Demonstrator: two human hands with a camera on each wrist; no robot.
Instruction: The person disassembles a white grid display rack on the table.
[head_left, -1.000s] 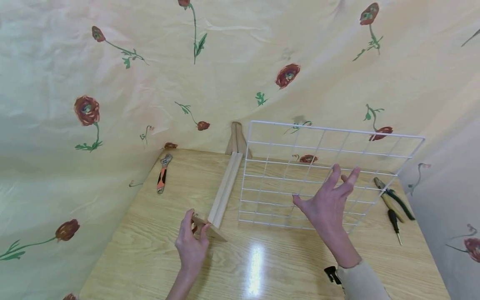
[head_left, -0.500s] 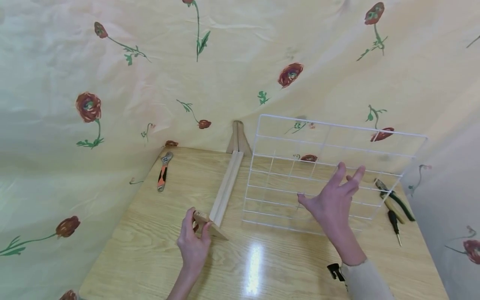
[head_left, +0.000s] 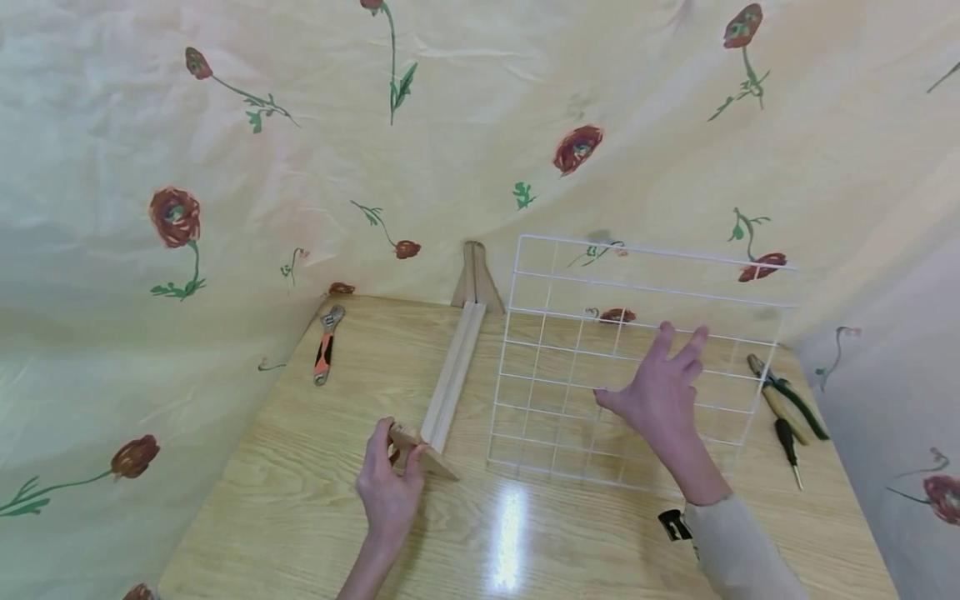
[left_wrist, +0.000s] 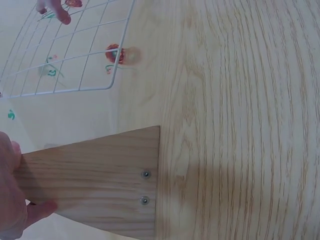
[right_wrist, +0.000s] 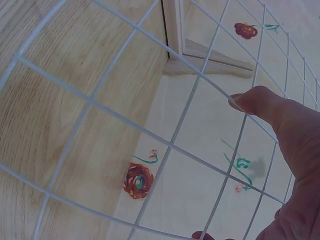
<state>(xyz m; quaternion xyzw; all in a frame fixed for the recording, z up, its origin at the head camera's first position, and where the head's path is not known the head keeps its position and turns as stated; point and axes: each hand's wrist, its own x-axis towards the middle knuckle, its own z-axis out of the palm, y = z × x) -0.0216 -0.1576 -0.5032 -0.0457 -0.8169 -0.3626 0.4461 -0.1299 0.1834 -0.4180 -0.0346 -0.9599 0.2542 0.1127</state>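
In the head view my left hand grips the near end board of a wooden stand, thumb on one side and fingers on the other. A pale grooved rail runs from it to a flared upright end piece at the table's back. Two metal fasteners show low on the near board in the left wrist view. My right hand holds a white wire grid panel tilted up right of the stand. Its thumb hooks over a wire; the other fingers are mostly hidden in the right wrist view.
An orange-and-black adjustable wrench lies on the table at left. Pliers and a black-handled screwdriver lie at the right edge. Flower-patterned cloth hangs behind and at both sides. A black buckle shows by the right sleeve.
The wire grid has shifted right, then turned so its right edge has come inward and its lower edge nearer to me. My left hand and the stand stay about where they were.
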